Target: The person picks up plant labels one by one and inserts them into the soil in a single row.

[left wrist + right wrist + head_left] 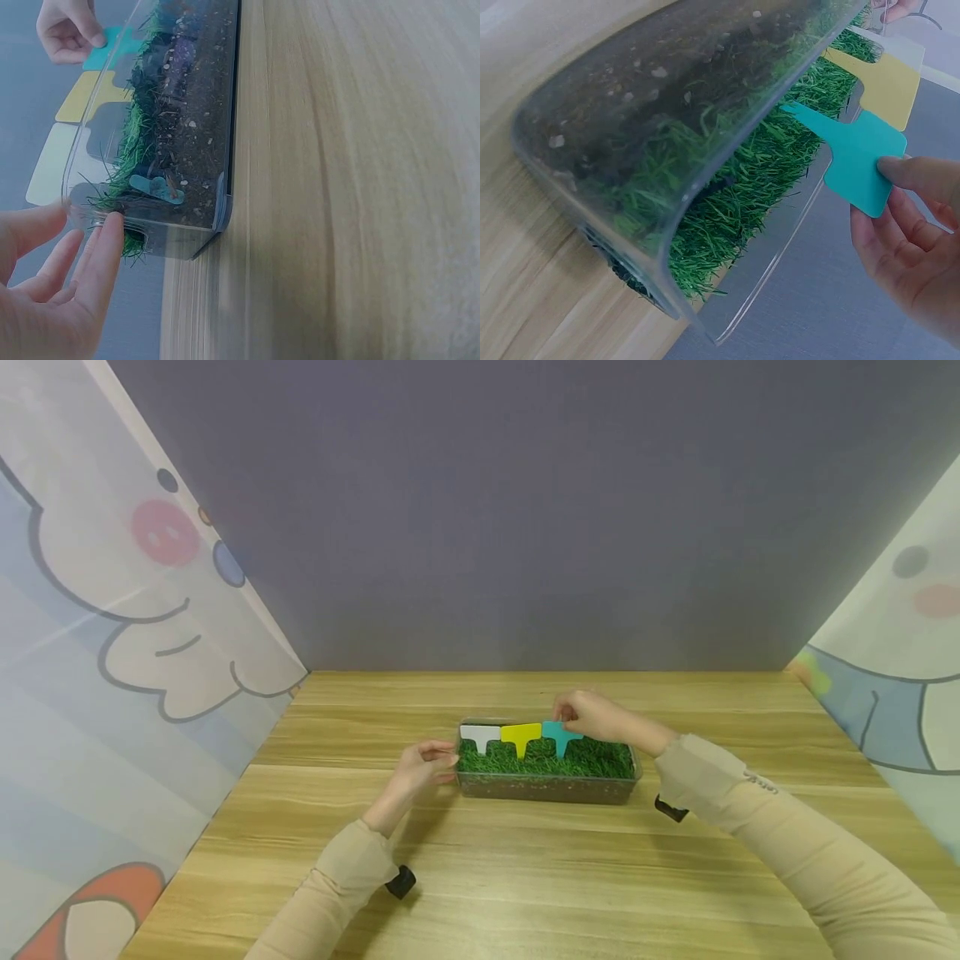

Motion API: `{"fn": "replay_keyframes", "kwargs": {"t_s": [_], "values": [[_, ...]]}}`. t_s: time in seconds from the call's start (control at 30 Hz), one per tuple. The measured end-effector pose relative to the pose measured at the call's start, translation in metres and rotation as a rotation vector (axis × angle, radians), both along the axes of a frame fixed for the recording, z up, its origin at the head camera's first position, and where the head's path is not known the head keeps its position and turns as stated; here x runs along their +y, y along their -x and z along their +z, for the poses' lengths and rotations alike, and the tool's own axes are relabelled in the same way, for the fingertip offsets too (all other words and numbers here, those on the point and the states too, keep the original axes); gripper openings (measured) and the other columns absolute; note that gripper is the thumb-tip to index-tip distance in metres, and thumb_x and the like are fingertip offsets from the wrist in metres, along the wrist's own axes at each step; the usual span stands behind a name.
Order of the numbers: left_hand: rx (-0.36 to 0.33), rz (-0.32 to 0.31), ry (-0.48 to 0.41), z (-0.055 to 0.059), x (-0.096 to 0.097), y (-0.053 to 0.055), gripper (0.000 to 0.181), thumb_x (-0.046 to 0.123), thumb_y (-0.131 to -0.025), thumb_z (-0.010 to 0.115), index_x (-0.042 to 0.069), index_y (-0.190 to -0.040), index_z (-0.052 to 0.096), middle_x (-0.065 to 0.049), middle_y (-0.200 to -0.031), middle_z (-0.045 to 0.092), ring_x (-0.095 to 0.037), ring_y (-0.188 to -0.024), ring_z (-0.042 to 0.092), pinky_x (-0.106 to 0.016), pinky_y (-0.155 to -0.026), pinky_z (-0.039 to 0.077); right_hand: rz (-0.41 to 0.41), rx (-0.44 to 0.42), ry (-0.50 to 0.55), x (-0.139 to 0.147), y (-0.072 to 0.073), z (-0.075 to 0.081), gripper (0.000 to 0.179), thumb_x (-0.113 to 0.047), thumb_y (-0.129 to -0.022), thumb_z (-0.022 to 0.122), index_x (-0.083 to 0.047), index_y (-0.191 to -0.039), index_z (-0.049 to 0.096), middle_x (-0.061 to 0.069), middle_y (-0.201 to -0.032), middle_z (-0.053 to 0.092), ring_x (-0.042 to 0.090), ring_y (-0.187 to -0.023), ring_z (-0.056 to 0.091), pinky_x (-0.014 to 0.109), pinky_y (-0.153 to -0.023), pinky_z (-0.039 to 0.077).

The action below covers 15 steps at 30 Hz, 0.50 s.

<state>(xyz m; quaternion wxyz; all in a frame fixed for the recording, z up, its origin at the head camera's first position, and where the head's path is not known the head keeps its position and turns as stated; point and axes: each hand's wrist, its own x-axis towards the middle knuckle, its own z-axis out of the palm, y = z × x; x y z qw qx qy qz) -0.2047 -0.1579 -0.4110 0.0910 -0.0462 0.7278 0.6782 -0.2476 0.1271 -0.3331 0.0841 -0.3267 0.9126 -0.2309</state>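
Thumb and fingers of my right hand [922,251] pinch the teal tag [859,161] by one outer corner of its head, on the side away from the yellow tag [521,735]. My left hand [418,767] grasps nothing: its fingers lie nearly straight, touching the left end of the clear tub [547,790]. The teal tag stands in the tub, a little right of its middle, third in a row after the white tag [480,733] and the yellow one.

For good work here, I judge it best to move the tag only along its stem, without twisting. Held by a corner, it could pivot, lean or knock its yellow neighbour; a pinch centred above the stem would carry force straighter. My left hand should steady the tub's end without shoving it along the table [487,868].

The tag's head is uppermost, and its stem points down to the grass [603,760]; how deep the tip sits, I cannot tell. Its long axis follows the stem, close to upright. The head's width runs left to right, along the tub's length, roughly in line with the other two heads, its flat face towards me.
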Motion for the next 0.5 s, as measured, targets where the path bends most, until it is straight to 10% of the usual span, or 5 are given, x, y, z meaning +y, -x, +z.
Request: {"fn": "replay_keyframes", "kwargs": {"t_s": [0.17, 0.5], "values": [[0.026, -0.021, 0.005, 0.0, -0.002, -0.001, 0.031, -0.003, -0.081, 0.06, -0.011, -0.11, 0.053, -0.016, -0.092, 0.059, -0.018, -0.077, 0.06, -0.038, -0.076, 0.055, -0.004, 0.01, 0.003, -0.001, 0.001, -0.002, 0.01, 0.002, -0.083, 0.056, -0.004, -0.09, 0.061, 0.002, -0.075, 0.059, 0.012, -0.067, 0.053, 0.024, -0.059, 0.05], [0.07, -0.074, -0.01, -0.035, -0.016, 0.018, 0.037, 0.012, -0.078, 0.068, -0.002, -0.11, 0.056, -0.01, -0.094, 0.061, -0.019, -0.082, 0.061, -0.032, -0.074, 0.056, -0.001, 0.053, 0.021, 0.0, 0.001, -0.005, 0.01, 0.003, -0.081, 0.059, -0.003, -0.088, 0.062, 0.004, -0.078, 0.061, 0.014, -0.071, 0.056, 0.025, -0.062, 0.052]]}}
